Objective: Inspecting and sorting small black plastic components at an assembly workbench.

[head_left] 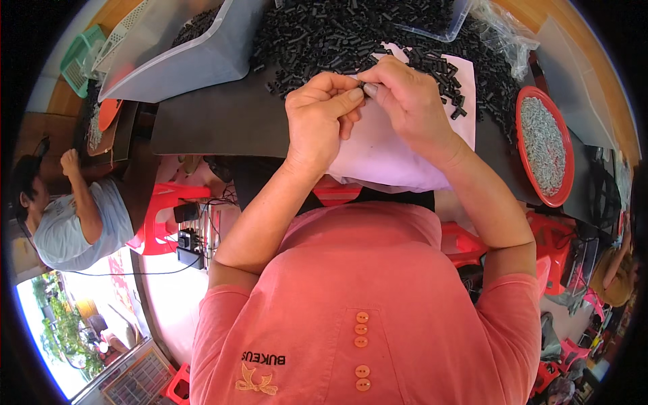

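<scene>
My left hand (317, 116) and my right hand (407, 96) meet at the fingertips above a pale pink cloth (378, 152) at the table's near edge. Both are closed in a pinch on one small dark part (362, 86), mostly hidden by the fingers, so its exact shape does not show. Close by my right hand, several small black plastic parts (445, 71) lie on the cloth. Beyond both hands spreads a large heap of similar black tube-like plastic pieces (320, 40).
A translucent plastic bin (196, 64) stands at the left on the dark table (216, 125). At the right is a red round tray (569, 162) full of small silvery metal pieces (542, 145). Clear plastic wrap (509, 40) lies far right. Another person (81, 216) sits at the left.
</scene>
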Tool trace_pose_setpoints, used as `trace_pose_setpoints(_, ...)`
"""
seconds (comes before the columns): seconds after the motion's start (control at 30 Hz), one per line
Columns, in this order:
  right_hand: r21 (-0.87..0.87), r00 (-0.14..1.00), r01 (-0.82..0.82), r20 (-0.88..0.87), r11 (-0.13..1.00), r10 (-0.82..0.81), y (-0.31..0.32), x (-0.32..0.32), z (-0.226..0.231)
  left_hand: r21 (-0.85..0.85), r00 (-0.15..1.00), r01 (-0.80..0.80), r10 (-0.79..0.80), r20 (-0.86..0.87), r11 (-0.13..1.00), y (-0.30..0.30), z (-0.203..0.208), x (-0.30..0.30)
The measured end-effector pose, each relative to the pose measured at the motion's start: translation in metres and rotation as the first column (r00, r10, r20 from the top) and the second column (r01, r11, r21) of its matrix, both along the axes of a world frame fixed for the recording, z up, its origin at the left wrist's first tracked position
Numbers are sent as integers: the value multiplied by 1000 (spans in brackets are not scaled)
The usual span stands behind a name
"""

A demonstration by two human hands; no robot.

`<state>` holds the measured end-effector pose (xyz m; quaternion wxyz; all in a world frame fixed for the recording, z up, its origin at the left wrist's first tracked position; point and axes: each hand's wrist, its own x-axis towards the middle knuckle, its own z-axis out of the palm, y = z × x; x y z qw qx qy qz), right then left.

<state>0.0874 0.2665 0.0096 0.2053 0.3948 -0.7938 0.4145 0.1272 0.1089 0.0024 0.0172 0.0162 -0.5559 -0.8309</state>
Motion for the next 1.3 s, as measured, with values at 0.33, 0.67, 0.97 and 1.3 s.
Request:
trace_pose_setpoints(0.33, -87, 998, -2, 68, 996, 7, -4, 1, 7, 108, 999, 33, -31, -15, 994, -3, -5, -4)
trace_pose_setpoints(0.67, 72, 958, 143, -262, 987, -120, -7, 0, 5, 87, 999, 39, -36, -31, 995, -1, -4, -4)
trace_pose_setpoints(0.97, 126, 847, 229, -515, 965, -134, -10, -1, -2, 40, 999, 28, -26, -45, 999, -1, -6, -3)
trace_pose_setpoints(1.3, 131, 794, 295, -585, 947, -167, -12, 10, -6, 39, 994, 92, -89, -69, 995, -3, -5, 1)
